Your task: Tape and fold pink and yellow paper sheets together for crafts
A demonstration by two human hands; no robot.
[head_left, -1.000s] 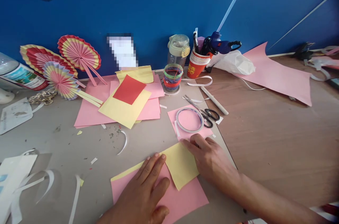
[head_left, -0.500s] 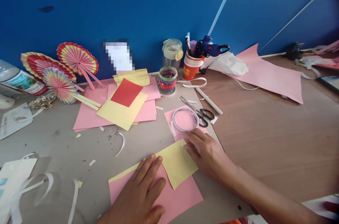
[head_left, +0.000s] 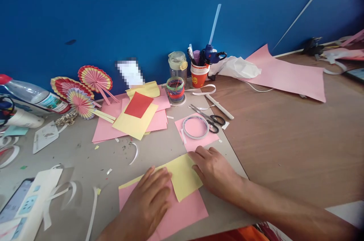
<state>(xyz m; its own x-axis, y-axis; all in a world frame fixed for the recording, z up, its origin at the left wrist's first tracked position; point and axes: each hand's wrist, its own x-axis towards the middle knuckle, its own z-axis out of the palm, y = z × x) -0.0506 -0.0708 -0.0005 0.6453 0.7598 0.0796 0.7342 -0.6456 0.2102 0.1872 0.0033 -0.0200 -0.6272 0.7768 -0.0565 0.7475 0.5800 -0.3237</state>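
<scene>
On a sheet of pink paper [head_left: 184,210] near the desk's front lies yellow paper [head_left: 184,182], folded or laid over the right part, with a narrow yellow strip showing along the far edge. My left hand [head_left: 149,199] rests flat over the pink sheet, fingers stretched towards that edge and beside the yellow piece. My right hand [head_left: 214,170] grips the yellow paper at its far right corner, thumb and fingers curled around it. Just beyond it, a tape roll [head_left: 195,127] sits on a small pink paper [head_left: 200,143], with black-handled scissors [head_left: 212,118] alongside.
Stacked coloured papers [head_left: 106,123] lie at the back left, near paper fans [head_left: 95,79] and a bottle [head_left: 36,95]. A red paper cup [head_left: 199,77] of pens stands by the blue wall. At the left are a power strip [head_left: 40,195], a phone [head_left: 17,199] and curled white strips.
The view has shifted, showing more of the left side. My left thumb has drawn closer to the fingers. My right hand stays at the yellow paper's far corner.
</scene>
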